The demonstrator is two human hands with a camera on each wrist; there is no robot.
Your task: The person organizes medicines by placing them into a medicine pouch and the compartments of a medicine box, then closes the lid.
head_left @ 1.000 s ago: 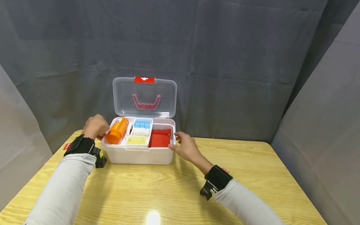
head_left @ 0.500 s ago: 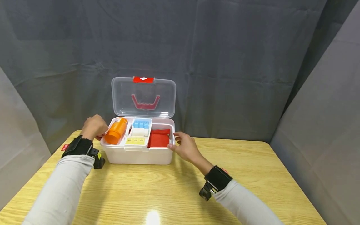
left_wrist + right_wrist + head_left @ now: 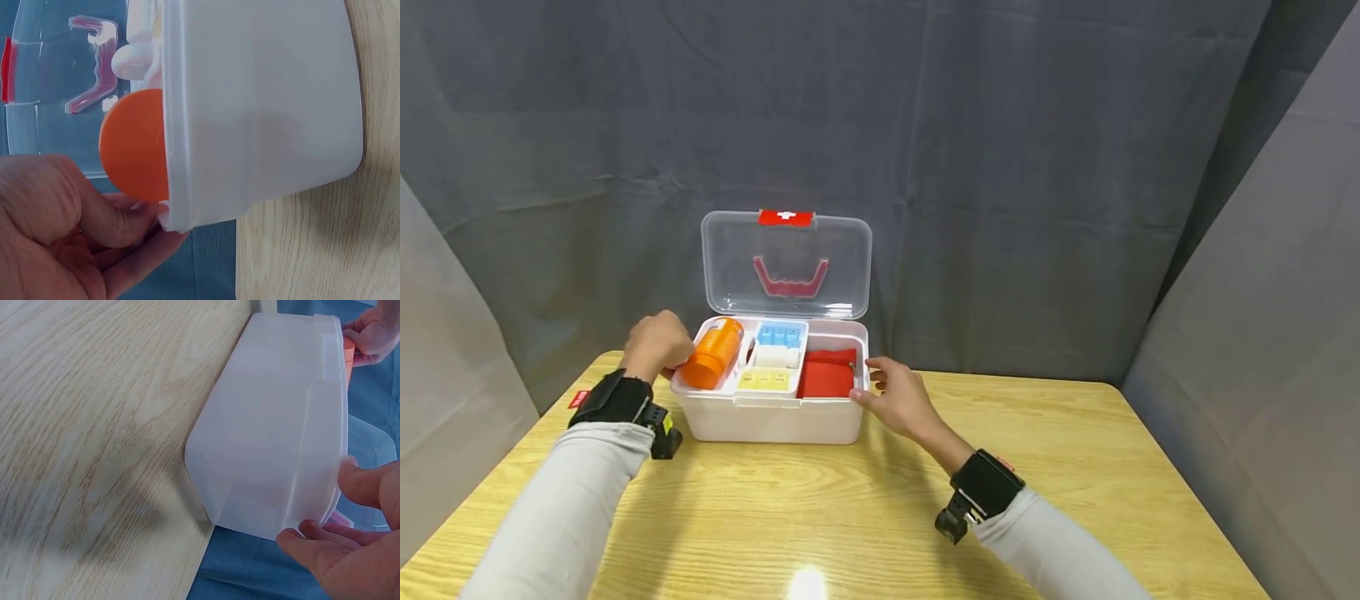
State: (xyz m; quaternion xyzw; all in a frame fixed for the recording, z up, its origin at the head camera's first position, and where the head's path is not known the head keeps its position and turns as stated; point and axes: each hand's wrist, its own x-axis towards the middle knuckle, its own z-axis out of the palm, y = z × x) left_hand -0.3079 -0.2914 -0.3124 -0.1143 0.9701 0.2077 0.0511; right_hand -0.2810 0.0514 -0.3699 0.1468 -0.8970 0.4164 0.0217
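A white first-aid box stands on the wooden table with its clear lid raised. On its left end, my left hand pinches the rim between thumb and fingers, beside an orange pill bottle. At the opposite end my right hand grips the wall, thumb at the rim and fingers along the outside, as the right wrist view shows. The bottle lies tilted in the box's left tray section. Next to it is a tray part with blue and yellow compartments. A red zippered pouch lies on the right.
The wooden table extends in front of the box and to its right. A dark grey cloth hangs close behind the raised lid, and light grey panels stand at both sides.
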